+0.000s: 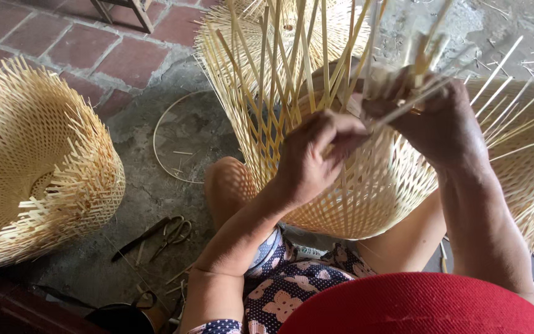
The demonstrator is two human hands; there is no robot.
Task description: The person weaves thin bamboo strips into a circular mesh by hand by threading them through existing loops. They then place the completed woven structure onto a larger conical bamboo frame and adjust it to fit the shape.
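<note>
A half-woven bamboo basket [366, 198] rests on the person's lap, loose strips [279, 68] fanning upward; a finished woven basket [32, 161] lies left on the concrete floor [149, 185]. Left hand [316, 154] pinches strips; right hand [434, 124] grips a bundle. Scissors [162, 235] lie near the knee, beside a thin hoop [162, 133]

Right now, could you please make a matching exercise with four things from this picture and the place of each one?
1. half-woven pale bamboo basket
2. dark metal scissors
3. thin round bamboo hoop
4. finished woven bamboo basket

a. flat on the grey floor, beyond the knee
b. far left, on its side
c. between the left hand and right hand
d. on the floor, near the left elbow

Pairs: 1-c, 2-d, 3-a, 4-b
</note>
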